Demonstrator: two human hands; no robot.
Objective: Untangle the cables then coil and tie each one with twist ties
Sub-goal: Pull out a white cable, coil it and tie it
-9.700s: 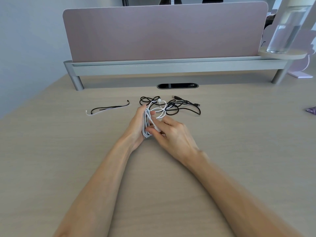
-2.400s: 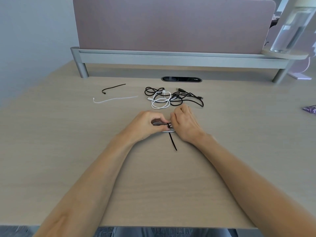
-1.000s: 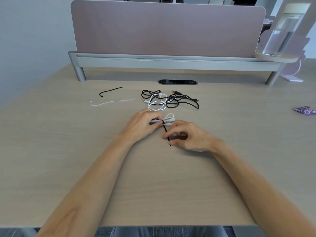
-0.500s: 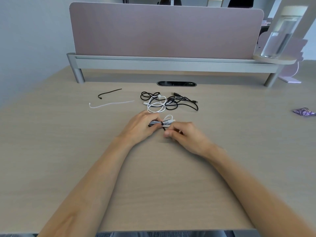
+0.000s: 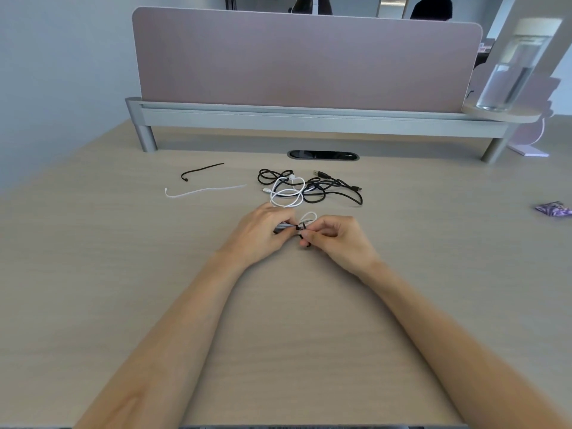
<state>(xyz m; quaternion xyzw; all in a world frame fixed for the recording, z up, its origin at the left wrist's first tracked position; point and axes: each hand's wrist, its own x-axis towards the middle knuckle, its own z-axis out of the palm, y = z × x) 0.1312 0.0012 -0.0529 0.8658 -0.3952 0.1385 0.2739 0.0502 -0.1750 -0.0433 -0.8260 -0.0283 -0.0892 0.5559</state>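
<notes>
On the desk (image 5: 123, 289), nearest the viewer and well short of the cable slot (image 5: 323, 155), a coiled white cable (image 5: 288, 226) is held between two hands. One end of the coil is gripped by the left hand (image 5: 263, 233), whose fingers are curled round the bunched strands. A black twist tie (image 5: 301, 227) is wrapped round the coil, and it is pinched by the right hand (image 5: 339, 239) between thumb and forefinger (a short dark tip is seen below the fingers). Between the hands and the slot, a tangle of black and white cables (image 5: 312, 190) is spread flat. Left of the slot and slightly nearer, a white tie (image 5: 204, 191) and a shorter black tie (image 5: 201, 170) are laid apart from each other. Far right of the slot, a purple wrapper (image 5: 554, 209) is seen. Behind the slot a pink divider (image 5: 306, 60) is mounted on a grey rail, and a clear bottle (image 5: 513, 66) is stood on a round shelf at its right end.
</notes>
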